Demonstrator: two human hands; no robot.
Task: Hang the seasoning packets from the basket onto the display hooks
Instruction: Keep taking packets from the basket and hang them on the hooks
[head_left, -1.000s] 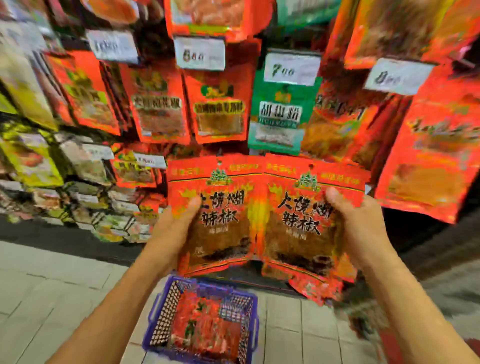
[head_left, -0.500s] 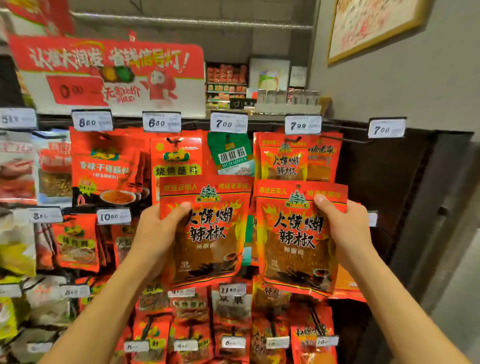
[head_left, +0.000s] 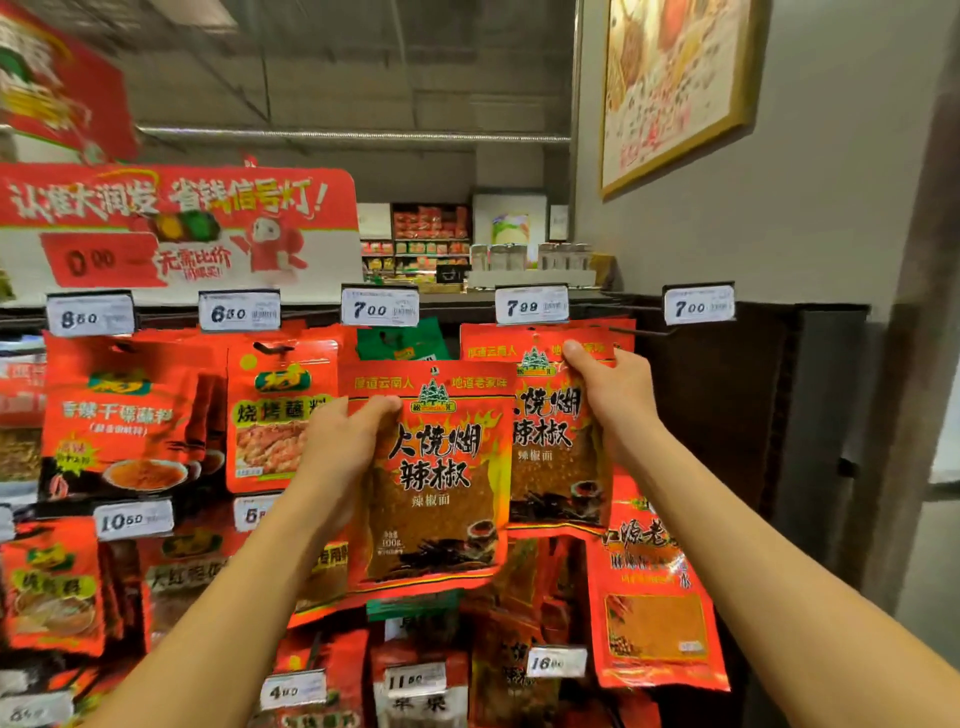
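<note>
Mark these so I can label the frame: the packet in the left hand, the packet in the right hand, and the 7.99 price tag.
left-hand packet (head_left: 441, 467), head view, printed front.
right-hand packet (head_left: 550, 447), head view, front.
7.99 price tag (head_left: 531, 306), head view, tag face.

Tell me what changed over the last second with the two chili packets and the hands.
The right hand has lifted its chili packet up to the hook under the 7.99 tag, now higher than and partly behind the left hand's packet; earlier the two were level, side by side. The left hand rose less. Both hands still grip their packets.
</note>
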